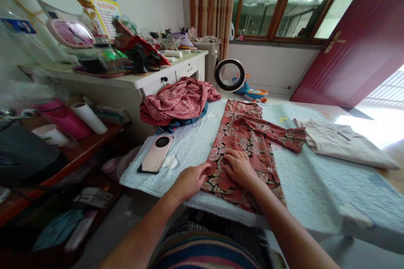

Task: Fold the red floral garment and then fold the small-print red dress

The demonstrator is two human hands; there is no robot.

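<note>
A rust-red garment with a leaf print (pixel 233 134) lies folded lengthwise on a pale blue quilted cover, one sleeve stretched out to the right. My left hand (pixel 191 181) rests at its near left edge, thumb and fingertips apart and touching the cloth. Palm down on the lower middle of the garment is my right hand (pixel 240 169), with its fingers spread and slightly bent. Neither hand grips anything that I can see.
A pile of red patterned clothes (pixel 183 101) and a phone (pixel 157 154) are on the quilted cover (pixel 315 189) at left. Right of the garment lies a folded beige garment (pixel 344 143). A cluttered white desk (pixel 126 80) and a low wooden shelf (pixel 104 138) stand left.
</note>
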